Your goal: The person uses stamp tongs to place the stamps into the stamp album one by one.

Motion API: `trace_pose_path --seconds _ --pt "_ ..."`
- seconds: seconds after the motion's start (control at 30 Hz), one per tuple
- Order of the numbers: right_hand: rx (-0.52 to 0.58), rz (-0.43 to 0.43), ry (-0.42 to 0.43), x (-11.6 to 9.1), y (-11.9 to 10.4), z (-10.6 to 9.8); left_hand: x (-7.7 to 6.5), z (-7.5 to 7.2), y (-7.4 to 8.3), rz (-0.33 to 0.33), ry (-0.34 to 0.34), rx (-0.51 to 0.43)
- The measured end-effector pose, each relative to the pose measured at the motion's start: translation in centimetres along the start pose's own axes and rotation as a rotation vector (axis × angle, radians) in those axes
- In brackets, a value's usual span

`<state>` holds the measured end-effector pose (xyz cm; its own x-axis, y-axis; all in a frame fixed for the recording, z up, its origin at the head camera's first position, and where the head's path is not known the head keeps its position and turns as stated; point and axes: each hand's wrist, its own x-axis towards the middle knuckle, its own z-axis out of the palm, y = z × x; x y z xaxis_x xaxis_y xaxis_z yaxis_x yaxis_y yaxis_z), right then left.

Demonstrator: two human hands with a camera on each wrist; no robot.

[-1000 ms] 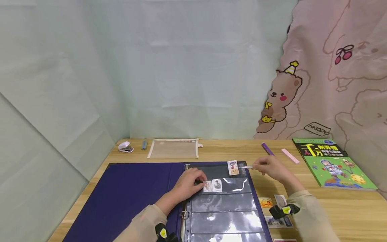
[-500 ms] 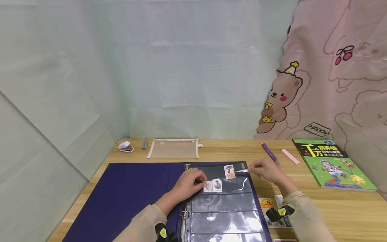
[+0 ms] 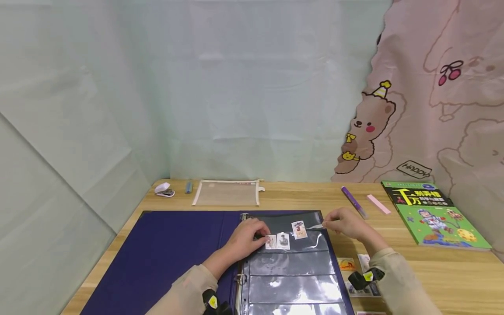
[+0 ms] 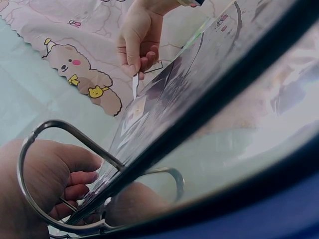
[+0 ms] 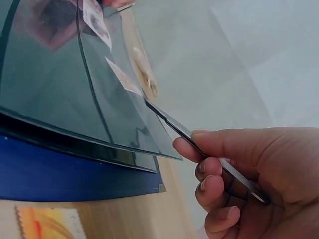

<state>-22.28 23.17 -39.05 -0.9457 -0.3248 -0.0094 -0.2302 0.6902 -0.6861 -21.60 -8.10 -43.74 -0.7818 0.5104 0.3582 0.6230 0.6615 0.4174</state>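
A dark blue ring binder (image 3: 173, 249) lies open, with a stamp page of clear pockets (image 3: 291, 264) on its right side. My right hand (image 3: 346, 223) holds slim metal tweezers (image 5: 179, 132) between thumb and fingers. Their tips meet the edge of a stamp (image 3: 299, 229), which sits tilted at the top pocket's edge. Two stamps, a reddish one (image 3: 271, 242) and a grey portrait one (image 3: 283, 240), stand side by side to its left. My left hand (image 3: 246, 238) pinches the pocket's edge beside the reddish stamp; its fingertips are partly hidden.
Several loose stamps (image 3: 346, 264) lie right of the binder, partly under the right wrist. Behind are a stapler (image 3: 164, 190), a small blue item (image 3: 188, 187), a mesh pouch (image 3: 226, 194), a purple pen (image 3: 354, 202), a pink strip (image 3: 379, 204) and a green book (image 3: 435, 214).
The right hand has brought the tweezers and stamp left and down, from above the top pocket toward the two stamps. My left hand has stayed in place.
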Motion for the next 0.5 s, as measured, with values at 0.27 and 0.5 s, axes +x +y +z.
trace_pose_path --seconds 0.27,0.5 --pt "-0.023 -0.032 -0.062 -0.04 -0.78 -0.58 0.03 -0.12 0.12 0.003 -0.002 -0.005" --pt "-0.022 -0.03 -0.102 0.0 -0.81 -0.83 -0.04 -0.18 0.23 0.001 -0.005 0.001"
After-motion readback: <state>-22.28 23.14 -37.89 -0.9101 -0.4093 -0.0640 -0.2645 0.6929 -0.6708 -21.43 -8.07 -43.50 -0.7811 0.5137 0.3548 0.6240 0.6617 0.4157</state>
